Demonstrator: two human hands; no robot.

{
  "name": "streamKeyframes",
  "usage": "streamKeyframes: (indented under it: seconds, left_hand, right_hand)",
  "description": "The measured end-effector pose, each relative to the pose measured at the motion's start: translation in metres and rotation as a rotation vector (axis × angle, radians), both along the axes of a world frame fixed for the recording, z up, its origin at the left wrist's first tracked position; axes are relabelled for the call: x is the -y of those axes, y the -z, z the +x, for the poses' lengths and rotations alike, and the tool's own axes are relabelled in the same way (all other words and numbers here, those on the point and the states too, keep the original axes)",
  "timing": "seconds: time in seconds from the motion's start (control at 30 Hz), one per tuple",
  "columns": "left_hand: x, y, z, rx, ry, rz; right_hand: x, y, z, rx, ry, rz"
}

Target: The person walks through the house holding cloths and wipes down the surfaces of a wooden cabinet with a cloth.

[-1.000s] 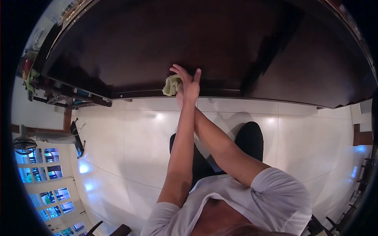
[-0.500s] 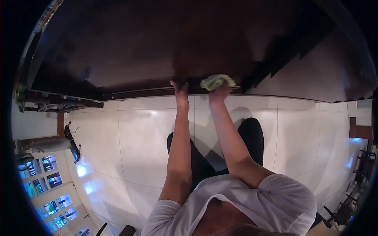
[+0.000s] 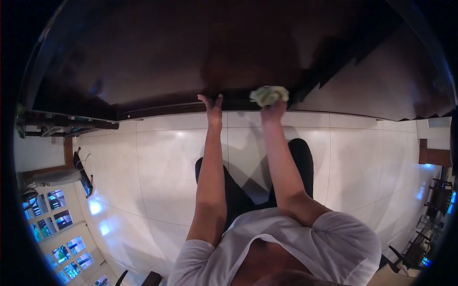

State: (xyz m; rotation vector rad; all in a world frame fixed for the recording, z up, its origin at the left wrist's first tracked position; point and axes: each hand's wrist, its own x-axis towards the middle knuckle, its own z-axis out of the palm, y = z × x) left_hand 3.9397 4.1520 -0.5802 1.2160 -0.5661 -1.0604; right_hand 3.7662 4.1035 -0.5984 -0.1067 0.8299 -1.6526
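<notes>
My right hand (image 3: 274, 110) is closed on a crumpled pale yellow-green cloth (image 3: 268, 96). The cloth lies against the lower edge of a dark, glossy wooden piece of furniture (image 3: 157, 62). To its left, my left hand (image 3: 213, 104) has its fingers spread and holds nothing. Its fingertips are at the same dark lower edge; whether they press on it I cannot tell. Both arms reach straight forward from my body.
Pale floor tiles (image 3: 167, 157) lie below the furniture. My bent knees (image 3: 301, 157) are under my arms. A dark rack (image 3: 71, 123) stands at the left. Chairs (image 3: 415, 252) stand at the far right, and a paned window (image 3: 62, 219) is at the lower left.
My right hand has slid the cloth slightly to the right along the furniture's lower edge. My left hand stays spread at the edge, and the whole view has shifted a little.
</notes>
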Motion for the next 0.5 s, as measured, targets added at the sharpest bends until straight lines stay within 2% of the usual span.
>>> streamKeyframes:
  seconds: [0.03, 0.1, 0.17, 0.23, 0.27, 0.3, 0.37, 0.47, 0.5]
  left_hand:
    - [0.000, 0.005, 0.004, 0.025, 0.009, 0.041]
    - [0.003, 0.026, 0.015, 0.105, 0.018, 0.093]
    - [0.003, 0.048, 0.024, 0.259, 0.006, 0.082]
    - [0.001, 0.046, 0.026, 0.274, -0.001, 0.091]
    - [-0.002, 0.031, 0.024, 0.191, 0.002, 0.125]
    - [-0.006, 0.017, 0.022, 0.107, 0.005, 0.158]
    - [-0.012, -0.011, 0.017, 0.038, 0.022, 0.162]
    - [-0.015, -0.003, 0.026, 0.034, 0.075, 0.152]
    - [-0.013, 0.001, 0.029, 0.049, 0.095, 0.140]
  right_hand:
    - [-0.009, -0.024, 0.027, 0.023, 0.049, 0.099]
    - [-0.008, 0.011, 0.060, 0.143, -0.139, 0.010]
    - [-0.015, -0.009, 0.072, -0.015, -0.259, 0.063]
    - [-0.023, -0.008, 0.047, -0.847, -0.179, -0.127]
    - [-0.029, -0.007, 0.027, -1.263, -0.130, -0.227]
    - [-0.034, -0.028, 0.003, -1.550, -0.101, -0.371]
    - [-0.045, -0.025, -0.034, -1.926, -0.166, -0.411]
    - [-0.059, 0.011, -0.041, -2.310, -0.285, -0.140]
    - [-0.052, 0.042, -0.033, -2.364, -0.162, -0.242]
